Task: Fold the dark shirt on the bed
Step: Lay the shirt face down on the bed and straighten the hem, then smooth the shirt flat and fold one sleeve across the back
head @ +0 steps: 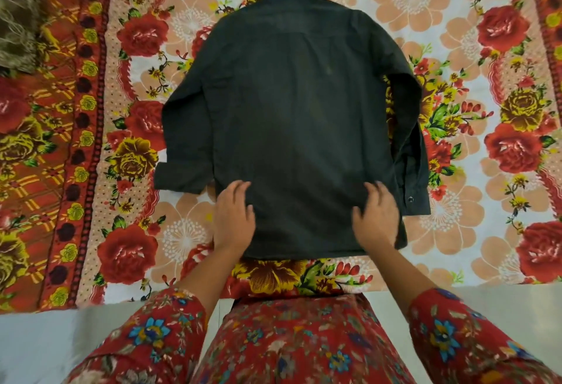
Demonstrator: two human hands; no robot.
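Note:
The dark shirt (292,116) lies spread flat, back side up, on the flowered bedsheet (456,34), collar at the far end and hem toward me. Both sleeves run down along its sides; the right cuff shows a button. My left hand (234,219) rests on the shirt's lower left edge with fingers spread and relaxed. My right hand (377,216) rests on the lower right part of the shirt, fingers also spread and slightly blurred. Neither hand grips the cloth.
The bed's near edge runs across the lower part of the view, with pale floor below it. A brownish fuzzy blanket (18,12) lies at the far left corner. My red flowered clothing fills the bottom of the frame.

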